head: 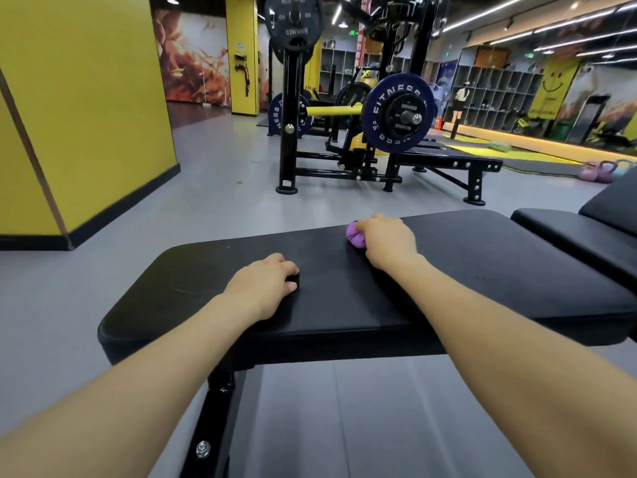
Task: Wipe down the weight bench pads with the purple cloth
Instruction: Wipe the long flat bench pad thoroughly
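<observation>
The left hand [263,284] rests on the black bench [448,270] pad at about 7 o'clock, fingers loosely bent and holding nothing, likely to steady the person. At 1 o'clock, the right hand [387,239] has its grip curled round the bunched purple cloth [355,238], pressing it down to rub the pad.
</observation>
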`<state>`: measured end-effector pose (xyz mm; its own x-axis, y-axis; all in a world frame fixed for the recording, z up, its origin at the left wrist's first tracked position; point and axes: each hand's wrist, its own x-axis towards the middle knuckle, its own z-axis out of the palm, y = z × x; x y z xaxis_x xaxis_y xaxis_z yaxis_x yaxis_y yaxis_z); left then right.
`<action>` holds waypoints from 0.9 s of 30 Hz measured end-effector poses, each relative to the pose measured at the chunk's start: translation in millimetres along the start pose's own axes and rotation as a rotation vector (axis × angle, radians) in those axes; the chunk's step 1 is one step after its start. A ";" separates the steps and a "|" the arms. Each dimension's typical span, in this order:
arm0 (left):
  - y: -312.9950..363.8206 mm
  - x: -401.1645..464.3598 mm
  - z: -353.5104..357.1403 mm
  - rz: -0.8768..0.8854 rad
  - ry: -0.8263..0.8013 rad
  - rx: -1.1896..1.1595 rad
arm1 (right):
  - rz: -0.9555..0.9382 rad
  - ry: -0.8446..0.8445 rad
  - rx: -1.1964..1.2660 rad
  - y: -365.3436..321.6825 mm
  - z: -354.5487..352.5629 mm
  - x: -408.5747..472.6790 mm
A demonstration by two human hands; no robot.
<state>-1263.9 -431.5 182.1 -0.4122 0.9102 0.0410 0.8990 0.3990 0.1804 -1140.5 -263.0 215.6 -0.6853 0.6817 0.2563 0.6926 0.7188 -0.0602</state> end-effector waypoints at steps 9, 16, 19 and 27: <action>0.2 -2.0 -2.1 -0.007 -0.018 -0.001 | -0.185 -0.065 -0.049 10.2 -5.4 -5.7; 1.1 -1.4 -0.3 -0.007 -0.003 0.003 | -0.183 -0.054 -0.080 -0.7 -6.3 -18.1; 1.0 -2.6 -1.2 -0.012 -0.007 0.005 | -0.356 -0.115 -0.012 -6.2 -8.4 -38.6; 1.6 -1.4 -0.7 -0.008 -0.005 0.000 | -0.085 0.003 -0.079 10.3 -6.1 -11.7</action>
<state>-1262.0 -432.2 183.0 -0.4181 0.9077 0.0343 0.8959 0.4058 0.1808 -1124.0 -264.4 217.9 -0.7415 0.6184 0.2602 0.6479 0.7608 0.0379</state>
